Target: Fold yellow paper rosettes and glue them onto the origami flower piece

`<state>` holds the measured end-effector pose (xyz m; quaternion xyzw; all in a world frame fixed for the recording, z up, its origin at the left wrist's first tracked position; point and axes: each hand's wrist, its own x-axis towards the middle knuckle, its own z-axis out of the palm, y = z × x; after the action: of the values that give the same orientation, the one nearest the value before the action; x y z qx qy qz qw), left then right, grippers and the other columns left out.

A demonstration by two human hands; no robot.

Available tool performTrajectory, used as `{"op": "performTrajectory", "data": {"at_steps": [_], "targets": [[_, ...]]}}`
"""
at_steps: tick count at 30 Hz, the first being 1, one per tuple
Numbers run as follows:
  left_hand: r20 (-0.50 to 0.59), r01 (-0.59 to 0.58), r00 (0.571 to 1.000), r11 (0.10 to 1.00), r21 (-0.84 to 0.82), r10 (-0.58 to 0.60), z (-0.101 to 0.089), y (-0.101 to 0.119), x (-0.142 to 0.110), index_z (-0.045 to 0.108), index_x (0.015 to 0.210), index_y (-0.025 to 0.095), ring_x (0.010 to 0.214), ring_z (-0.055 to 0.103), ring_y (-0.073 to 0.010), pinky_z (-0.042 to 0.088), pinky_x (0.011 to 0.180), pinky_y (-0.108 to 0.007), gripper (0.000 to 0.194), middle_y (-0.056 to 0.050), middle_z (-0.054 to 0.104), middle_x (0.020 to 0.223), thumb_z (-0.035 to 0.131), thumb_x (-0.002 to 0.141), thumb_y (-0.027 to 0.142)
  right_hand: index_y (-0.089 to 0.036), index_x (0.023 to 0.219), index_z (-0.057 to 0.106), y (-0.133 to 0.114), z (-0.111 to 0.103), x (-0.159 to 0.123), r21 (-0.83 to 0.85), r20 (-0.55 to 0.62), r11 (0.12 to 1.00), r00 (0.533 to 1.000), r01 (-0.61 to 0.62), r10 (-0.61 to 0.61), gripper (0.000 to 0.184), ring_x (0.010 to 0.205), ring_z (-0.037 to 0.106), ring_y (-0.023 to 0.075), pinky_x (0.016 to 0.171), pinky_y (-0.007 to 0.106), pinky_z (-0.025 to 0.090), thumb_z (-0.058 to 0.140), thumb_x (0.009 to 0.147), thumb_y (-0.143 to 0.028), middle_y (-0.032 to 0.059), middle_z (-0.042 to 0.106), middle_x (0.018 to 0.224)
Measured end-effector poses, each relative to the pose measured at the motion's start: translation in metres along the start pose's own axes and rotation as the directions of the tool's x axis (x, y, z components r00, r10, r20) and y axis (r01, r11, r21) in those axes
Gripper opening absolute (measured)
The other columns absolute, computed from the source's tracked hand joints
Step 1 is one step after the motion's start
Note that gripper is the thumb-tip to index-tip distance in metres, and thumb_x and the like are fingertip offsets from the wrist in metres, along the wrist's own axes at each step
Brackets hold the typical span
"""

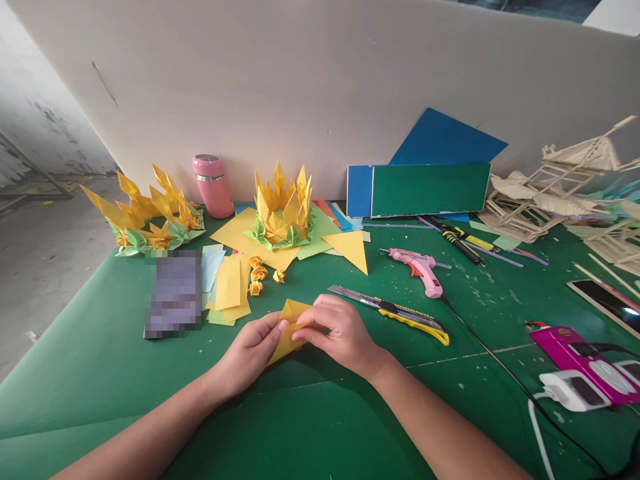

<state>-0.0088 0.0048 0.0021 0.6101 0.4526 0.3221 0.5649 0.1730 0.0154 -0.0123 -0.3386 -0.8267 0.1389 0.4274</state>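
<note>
A small piece of folded yellow paper [287, 343] is held between my two hands, just above the green table. My left hand [260, 343] pinches its left side with the thumb on top. On the right side, the thumb and fingers of my right hand [340, 333] close on a raised flap. Part of the paper is hidden by the fingers. Beyond my hands lie several small folded yellow paper roses [258, 273] and a stack of yellow paper sheets [229, 283]. A yellow utility knife [400, 312] with its blade out lies near my right hand.
Two yellow paper crowns, one at left [150, 217] and one in the middle [281, 213], stand behind. A pink bottle [215, 188] is between them. To the right are a pink glue gun [423, 272], its black cord, a magenta power strip [583, 357] and wooden stick models [545, 187].
</note>
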Motion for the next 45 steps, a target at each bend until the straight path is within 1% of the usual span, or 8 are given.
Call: {"op": "performTrajectory", "data": {"at_steps": [5, 9, 13, 17, 22, 25, 29, 45], "targets": [[0.028, -0.029, 0.999, 1.0, 0.005, 0.029, 0.0013, 0.0024, -0.0024, 0.069, 0.074, 0.018, 0.062, 0.057, -0.0196, 0.047, 0.06, -0.027, 0.038, -0.003, 0.065, 0.063, 0.057, 0.078, 0.053, -0.021, 0.074, 0.058, -0.0003, 0.0011, -0.0004, 0.0, -0.04, 0.983, 0.982, -0.183, 0.182, 0.032, 0.061, 0.054, 0.015, 0.055, 0.025, 0.041, 0.057, 0.085, -0.05, 0.0008, 0.062, 0.066], [0.008, -0.027, 1.0, 0.994, 0.102, 0.026, 0.0034, 0.0024, -0.001, 0.071, 0.075, 0.017, 0.057, 0.055, -0.0175, 0.044, 0.053, -0.024, 0.036, -0.002, 0.067, 0.064, 0.058, 0.077, 0.051, -0.021, 0.08, 0.057, -0.0017, 0.0009, -0.0008, 0.022, -0.026, 0.973, 0.972, -0.231, 0.232, 0.026, 0.064, 0.057, 0.0152, 0.058, 0.025, 0.042, 0.061, 0.084, -0.046, -0.0001, 0.063, 0.069], [-0.006, -0.108, 0.994, 0.977, 0.182, 0.111, 0.0039, 0.0044, 0.0011, 0.073, 0.078, 0.018, 0.065, 0.059, -0.0202, 0.046, 0.062, -0.027, 0.039, -0.004, 0.069, 0.071, 0.051, 0.082, 0.05, -0.02, 0.1, 0.06, -0.0029, 0.0019, -0.0016, 0.01, 0.006, 0.96, 0.96, -0.28, 0.28, 0.033, 0.065, 0.057, 0.0156, 0.06, 0.025, 0.042, 0.063, 0.082, -0.048, -0.0015, 0.061, 0.066], [-0.042, -0.192, 0.977, 0.951, 0.241, 0.208, 0.0037, 0.002, 0.0022, 0.068, 0.072, 0.02, 0.068, 0.057, -0.0193, 0.046, 0.066, -0.027, 0.037, -0.004, 0.064, 0.073, 0.049, 0.084, 0.048, -0.02, 0.084, 0.064, -0.0022, 0.0016, -0.0003, 0.0, 0.038, 0.98, 0.979, -0.201, 0.201, 0.034, 0.064, 0.054, 0.015, 0.06, 0.026, 0.04, 0.053, 0.087, -0.053, 0.0013, 0.066, 0.07], [-0.041, -0.182, 0.978, 0.933, 0.311, 0.204, 0.0046, -0.0026, 0.0007, 0.058, 0.066, 0.02, 0.06, 0.048, -0.0161, 0.042, 0.058, -0.026, 0.038, -0.001, 0.054, 0.064, 0.043, 0.088, 0.047, -0.019, 0.073, 0.06, -0.0039, -0.0012, 0.0029, -0.047, -0.038, 0.994, 0.995, -0.099, 0.097, 0.044, 0.068, 0.05, 0.0164, 0.066, 0.03, 0.04, 0.038, 0.095, -0.049, 0.0033, 0.062, 0.069], [-0.004, -0.194, 0.979, 0.928, 0.32, 0.206, 0.0056, -0.0013, -0.0006, 0.059, 0.068, 0.019, 0.064, 0.05, -0.0172, 0.043, 0.061, -0.027, 0.037, -0.002, 0.057, 0.068, 0.041, 0.089, 0.045, -0.019, 0.073, 0.059, -0.0058, -0.0021, 0.0038, -0.061, -0.056, 0.994, 0.995, -0.086, 0.083, 0.041, 0.075, 0.051, 0.0171, 0.07, 0.03, 0.041, 0.038, 0.096, -0.045, 0.0044, 0.061, 0.075], [0.007, -0.2, 0.978, 0.928, 0.315, 0.209, 0.0062, 0.0026, -0.0017, 0.061, 0.071, 0.019, 0.063, 0.05, -0.0171, 0.043, 0.061, -0.027, 0.038, -0.003, 0.057, 0.069, 0.04, 0.09, 0.045, -0.02, 0.07, 0.054, -0.0063, -0.0021, 0.0043, -0.055, 0.007, 0.995, 0.997, -0.082, 0.082, 0.038, 0.066, 0.051, 0.0156, 0.067, 0.03, 0.038, 0.038, 0.097, -0.041, 0.0013, 0.061, 0.066], [-0.054, -0.185, 0.977, 0.946, 0.266, 0.207, 0.0072, 0.0021, -0.0013, 0.061, 0.057, 0.02, 0.058, 0.05, -0.0165, 0.044, 0.057, -0.026, 0.045, -0.001, 0.053, 0.055, 0.051, 0.081, 0.057, -0.021, 0.068, 0.051, -0.0055, -0.0009, 0.0032, -0.129, 0.04, 0.99, 0.997, -0.063, 0.069, 0.037, 0.063, 0.051, 0.015, 0.066, 0.03, 0.035, 0.036, 0.098, -0.036, -0.0007, 0.06, 0.06]]}}
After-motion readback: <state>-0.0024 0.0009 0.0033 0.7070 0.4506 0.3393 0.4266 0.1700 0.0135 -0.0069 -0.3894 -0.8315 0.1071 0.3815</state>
